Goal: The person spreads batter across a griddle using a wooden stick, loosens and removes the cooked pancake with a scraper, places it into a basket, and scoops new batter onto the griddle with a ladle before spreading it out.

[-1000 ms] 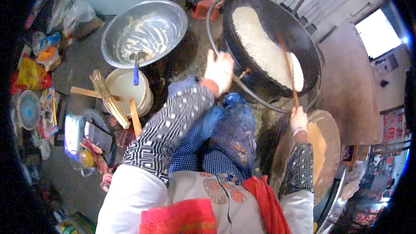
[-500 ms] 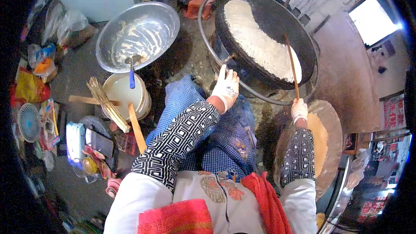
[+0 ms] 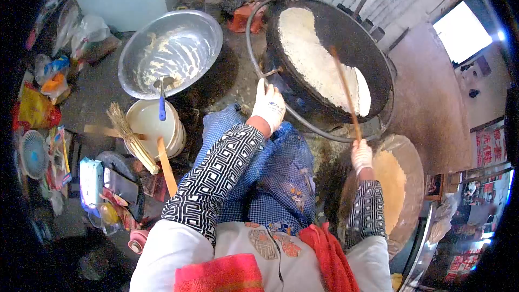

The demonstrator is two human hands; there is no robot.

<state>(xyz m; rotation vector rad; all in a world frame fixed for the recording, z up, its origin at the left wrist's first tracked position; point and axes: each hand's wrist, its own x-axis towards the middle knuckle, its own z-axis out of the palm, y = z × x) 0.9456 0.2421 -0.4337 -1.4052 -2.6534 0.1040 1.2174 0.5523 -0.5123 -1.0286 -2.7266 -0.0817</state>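
A dark round griddle [image 3: 346, 27] carries a curved band of pale batter [image 3: 313, 59] along its near-left side. A whiter, folded-looking flap lies at the band's right end. My right hand [image 3: 361, 157], gloved, grips the lower end of a thin wooden stick [image 3: 346, 92], whose blurred upper part crosses the batter. My left hand [image 3: 268, 105], also gloved, is closed at the grey hoop [image 3: 308, 123] encircling the griddle, beside a short rod [image 3: 274, 71]. Its fingertips are partly hidden.
On the left, a metal basin [image 3: 184, 48] smeared with batter holds a blue-handled scoop [image 3: 162, 108]. Below it stands a white bucket [image 3: 175, 130] with a straw brush [image 3: 130, 135] across its rim. A shallow round tray [image 3: 413, 184] with a tan sheet sits right of my right arm.
The wooden stick has swung left over the batter, and my right hand has come slightly left and nearer. My left hand and the short rod have shifted left along the hoop.
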